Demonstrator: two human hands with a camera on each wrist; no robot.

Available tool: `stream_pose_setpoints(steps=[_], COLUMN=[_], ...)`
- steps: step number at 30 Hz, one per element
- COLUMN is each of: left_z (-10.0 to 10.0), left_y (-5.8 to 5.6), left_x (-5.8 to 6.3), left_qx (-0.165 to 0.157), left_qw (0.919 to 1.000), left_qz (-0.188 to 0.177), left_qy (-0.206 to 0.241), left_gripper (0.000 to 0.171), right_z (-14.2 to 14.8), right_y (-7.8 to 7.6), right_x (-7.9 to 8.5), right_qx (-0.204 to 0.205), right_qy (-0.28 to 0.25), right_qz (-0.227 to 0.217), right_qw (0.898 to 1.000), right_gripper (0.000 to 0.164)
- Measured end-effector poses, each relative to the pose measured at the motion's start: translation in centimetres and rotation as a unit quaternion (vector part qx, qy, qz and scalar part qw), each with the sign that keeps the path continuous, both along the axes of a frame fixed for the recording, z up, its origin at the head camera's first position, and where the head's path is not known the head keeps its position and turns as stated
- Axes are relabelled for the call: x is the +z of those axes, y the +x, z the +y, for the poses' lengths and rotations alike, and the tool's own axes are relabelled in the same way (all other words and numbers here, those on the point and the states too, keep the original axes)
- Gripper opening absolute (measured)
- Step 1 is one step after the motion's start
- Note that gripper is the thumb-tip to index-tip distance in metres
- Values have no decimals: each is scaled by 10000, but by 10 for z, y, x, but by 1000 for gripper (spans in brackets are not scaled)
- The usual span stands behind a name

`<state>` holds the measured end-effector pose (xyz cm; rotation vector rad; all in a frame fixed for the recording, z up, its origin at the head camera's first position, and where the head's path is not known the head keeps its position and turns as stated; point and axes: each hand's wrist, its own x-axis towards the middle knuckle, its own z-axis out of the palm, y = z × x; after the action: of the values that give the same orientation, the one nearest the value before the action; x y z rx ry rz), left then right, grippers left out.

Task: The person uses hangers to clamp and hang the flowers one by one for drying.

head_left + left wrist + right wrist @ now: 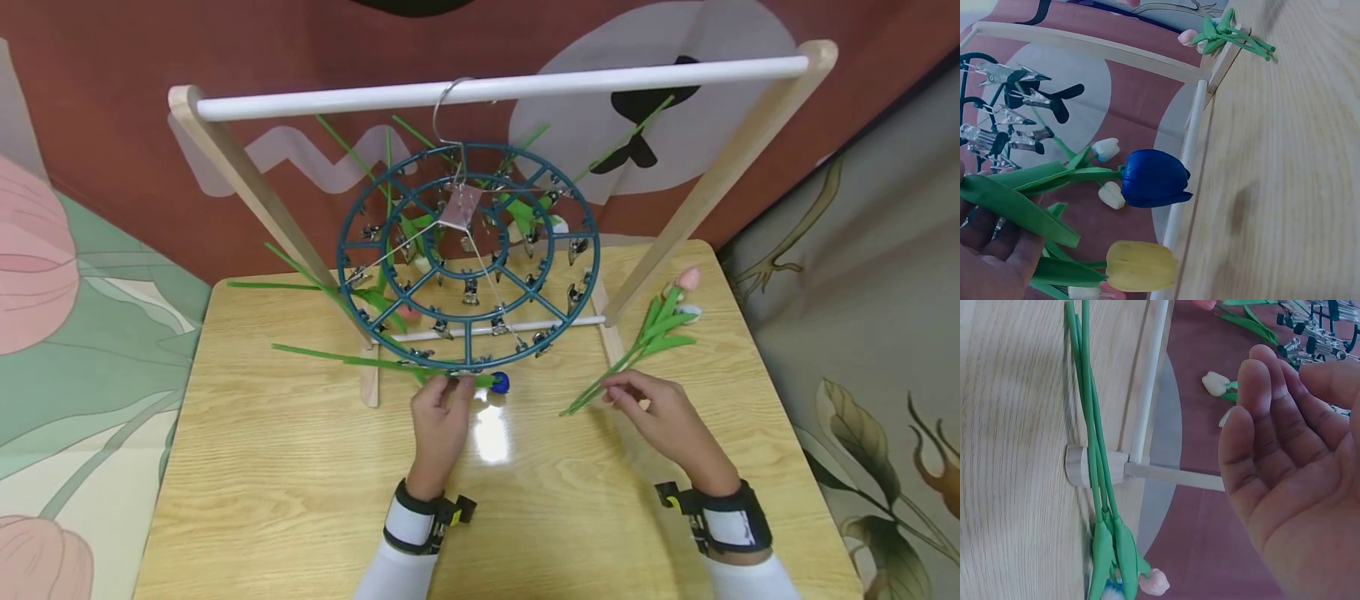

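Observation:
My left hand is at the front rim of a round teal clip hanger, its fingers around the leafy stem of a blue tulip. In the left wrist view, the leaf crosses in front of the fingers, and the blue bloom points away from the hand; the exact fingertip contact is hidden. My right hand hovers near the stem ends of a few tulips lying at the right. The right wrist view shows its fingers loosely bent, apart from the green stems, with nothing visible in them.
The hanger hangs by its hook from a white rod on a wooden stand. Several metal clips dangle from its rings, some with tulips. A yellow tulip hangs below the blue one. The wood-grain table lies beneath.

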<state>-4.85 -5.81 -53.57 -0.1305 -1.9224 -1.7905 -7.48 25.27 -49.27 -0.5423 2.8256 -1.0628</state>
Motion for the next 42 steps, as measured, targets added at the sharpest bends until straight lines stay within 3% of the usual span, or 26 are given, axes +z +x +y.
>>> stream_pose_setpoints(steps=[5,13,19,27,31,36,42], left_z=[2,4,3,-1,-1,3,9], left_y=[-4,-8,-6,-3,1,11,21], left_x=[4,8,9,11,9,7,0], left_qx=[-34,-434,-562,-663,-802,-1404,-2449], left_qw=[9998,9982,9977,9964,9946,9814,9452], left_qz=[141,406,353,252,337,148,-744], left_qy=[-116,-18,-125,-474,-572,-1298,-2026], left_gripper=[15,21,23,26,15,4,20], right_z=[7,22,27,37,41,43,42], right_y=[-2,-8,-13,-19,-22,-25,-31], right_x=[1,4,9,8,5,0,-9], right_qx=[-165,-355,-431,-492,-441,-356,-118], right_qy=[188,542,572,826,1043,1174,1371], right_qz=[163,539,738,643,436,363,776], right_qw=[9996,9964,9947,9933,9926,9918,9874], right_gripper=[14,16,27,26,20,16,13])
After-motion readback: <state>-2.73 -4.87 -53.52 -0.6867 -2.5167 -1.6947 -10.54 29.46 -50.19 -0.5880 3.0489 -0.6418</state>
